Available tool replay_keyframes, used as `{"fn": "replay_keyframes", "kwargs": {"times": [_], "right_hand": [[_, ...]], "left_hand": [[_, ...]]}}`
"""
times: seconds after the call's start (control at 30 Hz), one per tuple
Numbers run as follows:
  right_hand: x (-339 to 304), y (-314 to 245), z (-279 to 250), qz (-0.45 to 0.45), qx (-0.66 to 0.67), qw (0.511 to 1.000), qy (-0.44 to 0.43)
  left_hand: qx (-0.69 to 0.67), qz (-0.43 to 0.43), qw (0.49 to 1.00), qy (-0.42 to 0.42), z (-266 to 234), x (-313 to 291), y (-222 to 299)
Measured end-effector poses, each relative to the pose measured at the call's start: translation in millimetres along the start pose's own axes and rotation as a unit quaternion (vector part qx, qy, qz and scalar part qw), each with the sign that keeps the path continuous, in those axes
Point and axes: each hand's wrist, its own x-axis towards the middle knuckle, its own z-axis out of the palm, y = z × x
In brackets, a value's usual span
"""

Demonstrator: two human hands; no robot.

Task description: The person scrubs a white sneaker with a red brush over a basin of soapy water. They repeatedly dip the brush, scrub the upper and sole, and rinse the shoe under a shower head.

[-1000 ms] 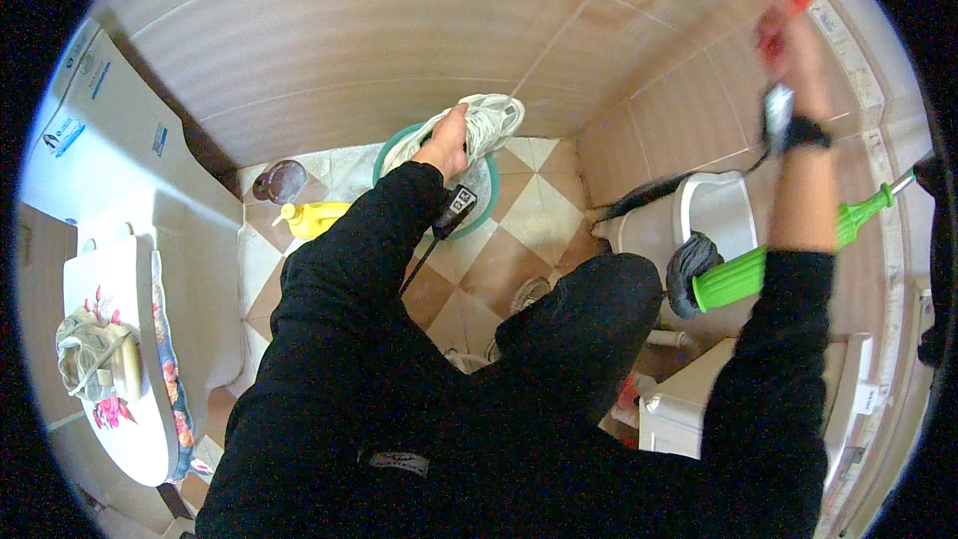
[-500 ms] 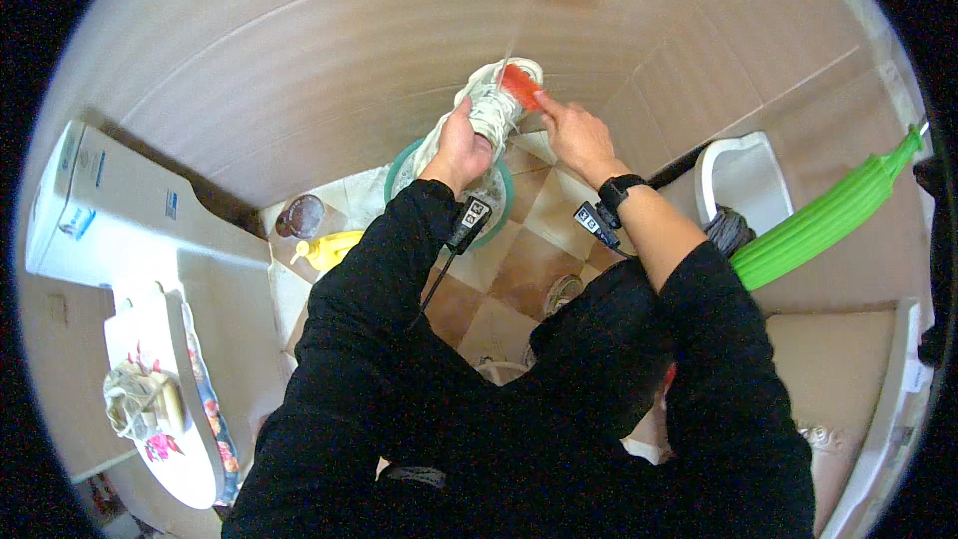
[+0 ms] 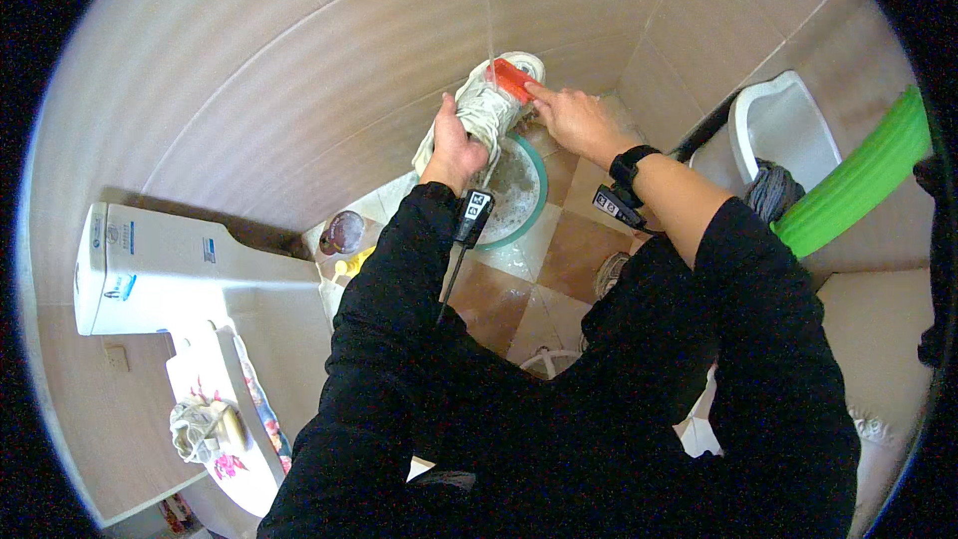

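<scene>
My left hand [image 3: 457, 152] is closed around the heel end of a white lace-up sneaker [image 3: 477, 118], its toe pointing up and away from me. In my right hand [image 3: 581, 128] is a red brush [image 3: 511, 78], pressed against the front upper of the sneaker near the toe. A thin stream of water [image 3: 487, 15] falls from above onto the shoe by the brush. Below the sneaker, on the tiled floor, stands a basin with a green rim [image 3: 543, 190], holding cloudy, foamy water. The brush's bristles are hidden.
To the left is a white toilet tank [image 3: 150, 265]; on the flower-patterned lid [image 3: 249, 484] lies another sneaker [image 3: 195, 429]. A yellow bottle [image 3: 354, 263] and purplish round container [image 3: 344, 232] stand beside my left sleeve. A grey mop head [image 3: 773, 190], white bin [image 3: 783, 105] and green ribbed object [image 3: 858, 180] are right.
The view has turned, so the surroundings appear shifted. The brush remains against the sneaker's front, and both hands keep their hold. More of the basin shows right of the shoe.
</scene>
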Motion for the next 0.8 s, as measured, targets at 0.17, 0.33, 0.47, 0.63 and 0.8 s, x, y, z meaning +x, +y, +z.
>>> {"fn": "replay_keyframes", "kwargs": {"times": [0.17,0.33,0.47,0.63,0.8], "right_hand": [[-3,10,1,-0.101,0.090,0.988,-0.079],[-11,17,-4,-0.090,0.089,0.989,-0.075],[-15,30,-3,-0.044,0.015,0.996,-0.079],[-13,41,-3,-0.107,0.103,0.981,-0.125],[-11,41,-5,-0.070,0.104,0.989,-0.076]], "left_hand": [[-0.024,-0.010,0.996,0.084,5,10,-6],[-0.023,-0.024,0.997,0.064,7,29,-22],[-0.054,-0.010,0.998,0.041,10,44,-29],[-0.022,-0.043,0.996,0.069,14,57,-30],[-0.004,-0.019,0.998,0.054,14,56,-28]]}}
